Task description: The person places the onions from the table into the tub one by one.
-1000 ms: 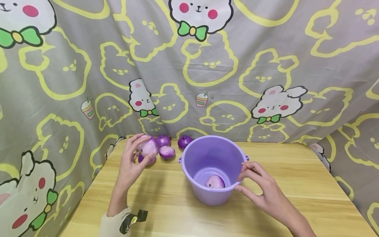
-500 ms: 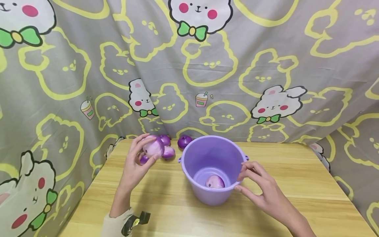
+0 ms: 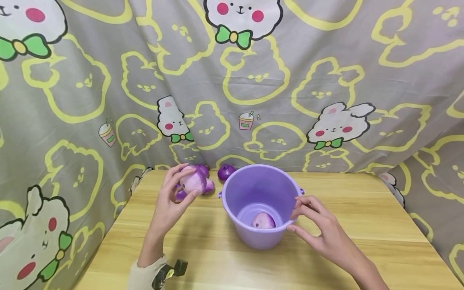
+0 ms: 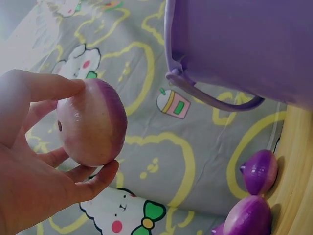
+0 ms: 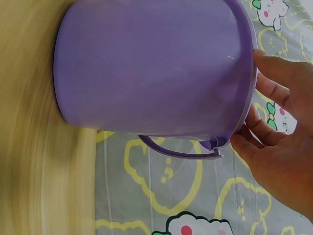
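Observation:
My left hand (image 3: pixel 168 209) holds a purple-and-white onion (image 3: pixel 194 182) between thumb and fingers, raised over the table to the left of the bucket. In the left wrist view, this onion (image 4: pixel 93 125) shows a small dark spot on its pale side. A purple bucket (image 3: pixel 259 239) stands upright on the table. One onion (image 3: pixel 264 221) lies at the bottom inside it. My right hand (image 3: pixel 324 231) pinches the bucket's rim on the right side. The right wrist view has the right hand's (image 5: pixel 286 147) thumb and fingertips at that rim, near the hanging handle (image 5: pixel 181 152).
Behind the held onion, several more onions sit grouped at the table's back left, partly hidden. Another onion (image 3: pixel 226 173) stands just left of the bucket at the back. A wood-grain table (image 3: pixel 366 225) reaches a printed grey curtain (image 3: pixel 217 88) behind and at both sides.
My left hand has carried the onion a short way right, toward the bucket, and it now covers more of the onions behind. The right hand and bucket hold their place.

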{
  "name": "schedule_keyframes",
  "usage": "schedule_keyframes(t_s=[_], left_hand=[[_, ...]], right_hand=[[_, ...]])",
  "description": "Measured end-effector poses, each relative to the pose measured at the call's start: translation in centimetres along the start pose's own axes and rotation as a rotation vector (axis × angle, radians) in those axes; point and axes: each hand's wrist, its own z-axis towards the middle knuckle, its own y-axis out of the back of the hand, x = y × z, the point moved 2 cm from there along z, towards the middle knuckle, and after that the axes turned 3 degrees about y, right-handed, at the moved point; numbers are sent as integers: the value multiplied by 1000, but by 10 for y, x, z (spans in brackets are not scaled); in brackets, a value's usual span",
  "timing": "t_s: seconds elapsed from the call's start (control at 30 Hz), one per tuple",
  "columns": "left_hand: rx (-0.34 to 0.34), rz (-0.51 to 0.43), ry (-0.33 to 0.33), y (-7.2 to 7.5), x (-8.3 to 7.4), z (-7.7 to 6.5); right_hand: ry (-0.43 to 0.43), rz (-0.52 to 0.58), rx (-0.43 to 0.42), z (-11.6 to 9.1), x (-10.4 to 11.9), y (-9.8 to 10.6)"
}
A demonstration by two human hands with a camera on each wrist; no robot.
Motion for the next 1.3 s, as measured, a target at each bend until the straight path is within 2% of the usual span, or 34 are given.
schedule_keyframes(t_s=[0.9,1.3], left_hand=[[22,-44,-38,-21,-15,-5],[49,-96,-109,-33,-25,-7]], right_hand=[[-3,9,2,0,-1,-1],[4,11,-6,0,-1,-1]])
